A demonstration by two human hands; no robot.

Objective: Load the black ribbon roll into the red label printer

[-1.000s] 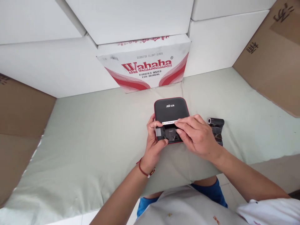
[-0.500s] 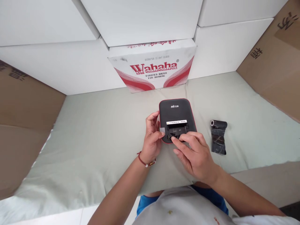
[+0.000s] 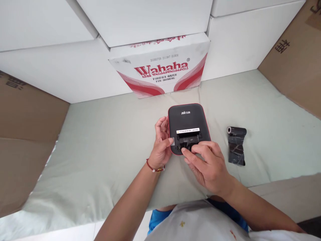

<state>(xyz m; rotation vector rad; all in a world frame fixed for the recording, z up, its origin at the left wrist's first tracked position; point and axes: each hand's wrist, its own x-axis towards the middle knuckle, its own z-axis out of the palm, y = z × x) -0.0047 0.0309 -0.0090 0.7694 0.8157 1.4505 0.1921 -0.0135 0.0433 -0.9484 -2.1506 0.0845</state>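
While the left hand (image 3: 162, 147) clasps the near left edge of the black device (image 3: 188, 117), with its thumb on a small grey tab (image 3: 172, 141) and its fingers curled against the side, the right hand (image 3: 208, 164) sits just to the right of it. Its fingers are half bent, the tips set on the dark recess at the device's near end; whether they pinch anything there I cannot tell. The device lies flat on the cloth-covered desk (image 3: 112, 140), reaching away beyond both hands. A black roll (image 3: 236, 145) lies near the right hand on its outer side, apart from it. Well beyond the hands stands a Wahaha box (image 3: 160, 67). A red cord (image 3: 154, 169) circles the left wrist.
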